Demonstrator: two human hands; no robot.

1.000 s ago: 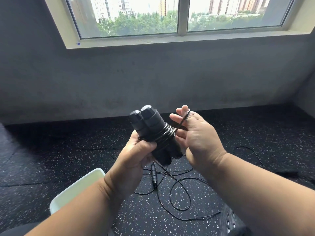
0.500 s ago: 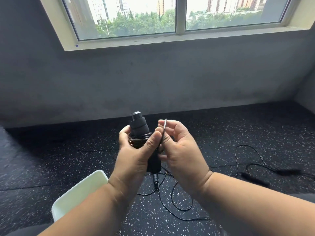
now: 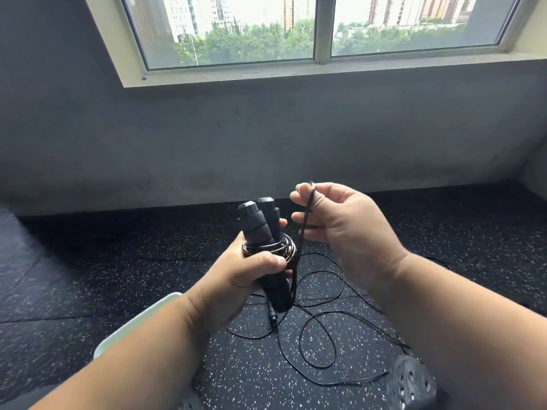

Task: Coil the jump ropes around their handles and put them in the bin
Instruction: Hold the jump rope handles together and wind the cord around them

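Inspector A: The bin is noted low at the left, beside the left forearm. The paired handles are clasped upright in the left hand; they are judged rigid, light and grippy, best held below the coil.

Inspector B: The cord is pinched in the right hand. It is judged thin, springy and liable to unwind; slack is left lying on the floor

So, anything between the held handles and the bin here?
Nothing visible. The left hand grips the handles above the floor, and the bin sits just below and left of it, mostly hidden by the left forearm. The right hand pinches the rope, whose loose end lies on the floor.
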